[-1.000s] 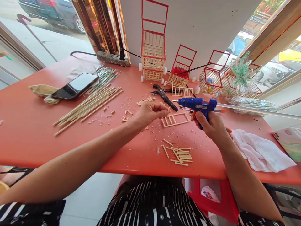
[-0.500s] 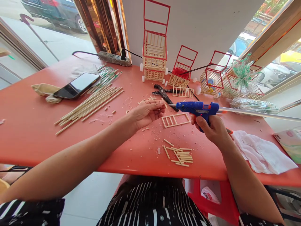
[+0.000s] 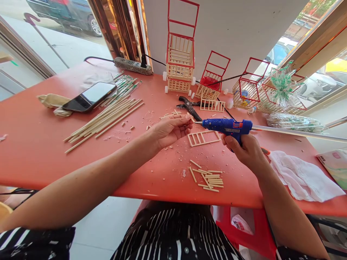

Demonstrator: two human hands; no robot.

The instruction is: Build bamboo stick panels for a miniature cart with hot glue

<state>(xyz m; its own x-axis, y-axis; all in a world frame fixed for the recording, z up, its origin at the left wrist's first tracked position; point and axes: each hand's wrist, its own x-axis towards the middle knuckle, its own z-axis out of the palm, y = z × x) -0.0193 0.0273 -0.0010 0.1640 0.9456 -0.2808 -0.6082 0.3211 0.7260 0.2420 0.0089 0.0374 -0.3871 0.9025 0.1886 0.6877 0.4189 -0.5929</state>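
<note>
In my right hand (image 3: 244, 150) is a blue glue gun (image 3: 226, 125), its nozzle pointing left and a long clear glue stick (image 3: 292, 133) running out of its back. My left hand (image 3: 175, 130) pinches a short wooden stick (image 3: 191, 118) at the fingertips, right by the nozzle tip. Just below, a small ladder-shaped wooden frame (image 3: 199, 139) lies flat on the red table (image 3: 121, 173). Nearer to me is a loose pile of short cut sticks (image 3: 214, 181). Behind the nozzle lie dark-handled pliers (image 3: 189, 107) beside a second slatted frame (image 3: 214, 105).
Long wooden sticks (image 3: 108, 122) and a phone (image 3: 90, 96) lie to the left, near a power strip (image 3: 132, 66). Small stick-built carts with red trim (image 3: 181, 54) stand along the back. A white cloth (image 3: 303, 175) lies at the right.
The nozzle and the stick in my left hand have come slightly closer together. The whole view has shifted a little; my grips are the same.
</note>
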